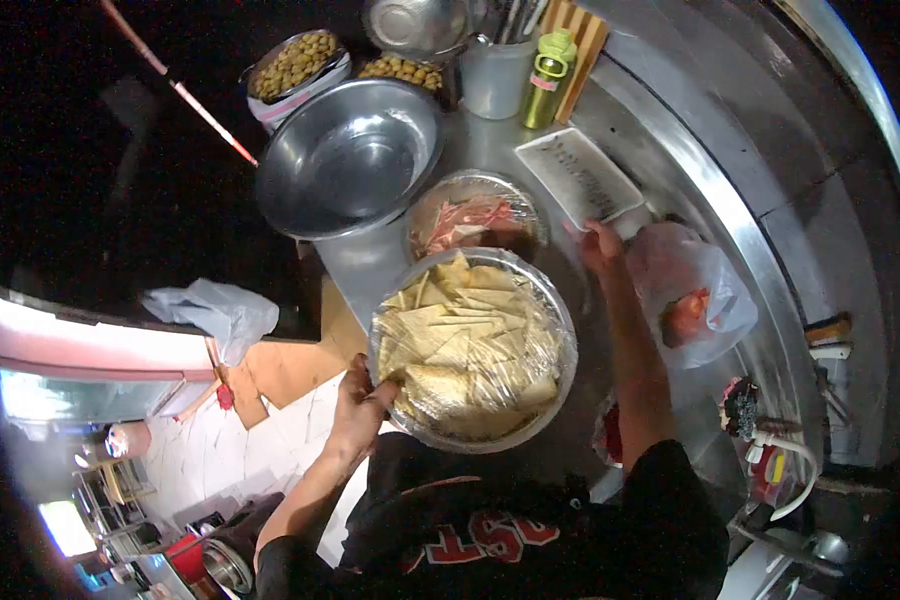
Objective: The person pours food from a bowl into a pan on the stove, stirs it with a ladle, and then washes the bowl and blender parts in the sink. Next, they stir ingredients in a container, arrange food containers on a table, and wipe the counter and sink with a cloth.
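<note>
Between my arms is a round bowl (473, 350) of pale yellow triangular slices under clear plastic wrap. My left hand (362, 402) grips its left rim, thumb on top. My right hand (602, 248) is at the near corner of a shallow white tray (580, 178) with a dark, speckled bottom. Its fingers look closed on that edge, though the fingertips are small and partly hidden. Just beyond the yellow slices, a second wrapped bowl (475, 218) contains pink strips; the nearer bowl overlaps its front.
A large metal basin (350, 160) stands at the left back, before bags of small round yellowish produce (295, 65). A green bottle (550, 80) and a utensil bucket (495, 80) stand behind. Right of my forearm lies a plastic bag (690, 295) with something reddish inside. The counter's raised metal edge curves along the right.
</note>
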A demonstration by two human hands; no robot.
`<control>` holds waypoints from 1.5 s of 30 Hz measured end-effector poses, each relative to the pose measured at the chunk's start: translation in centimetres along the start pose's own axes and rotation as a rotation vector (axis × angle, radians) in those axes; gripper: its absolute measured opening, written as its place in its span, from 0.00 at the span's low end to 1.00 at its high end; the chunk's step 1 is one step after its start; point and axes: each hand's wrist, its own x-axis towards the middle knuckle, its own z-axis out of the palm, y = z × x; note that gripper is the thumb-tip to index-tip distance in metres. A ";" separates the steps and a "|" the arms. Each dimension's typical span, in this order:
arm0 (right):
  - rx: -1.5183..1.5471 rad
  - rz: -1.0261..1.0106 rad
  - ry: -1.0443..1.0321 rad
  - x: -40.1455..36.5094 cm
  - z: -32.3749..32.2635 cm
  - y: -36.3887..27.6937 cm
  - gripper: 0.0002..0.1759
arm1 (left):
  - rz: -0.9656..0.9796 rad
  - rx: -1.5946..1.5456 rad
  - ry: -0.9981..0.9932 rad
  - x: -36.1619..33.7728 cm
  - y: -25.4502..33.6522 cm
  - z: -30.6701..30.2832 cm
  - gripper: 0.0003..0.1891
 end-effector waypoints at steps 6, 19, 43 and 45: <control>-0.552 -0.217 -0.197 -3.3 -2.5 1.2 0.31 | 0.109 -0.092 0.114 -2.3 -2.9 -2.2 0.13; -0.442 -0.427 -1.385 -34.3 19.9 -3.9 0.26 | 0.143 -0.320 0.415 -18.3 -6.9 -16.4 0.17; -0.677 1.284 -2.002 -93.9 45.3 3.2 0.15 | 0.978 -1.072 1.880 -81.7 -27.6 -29.4 0.09; -0.714 1.261 -2.121 -99.1 45.8 2.4 0.21 | 1.019 -0.986 2.028 -85.4 -28.1 -28.5 0.10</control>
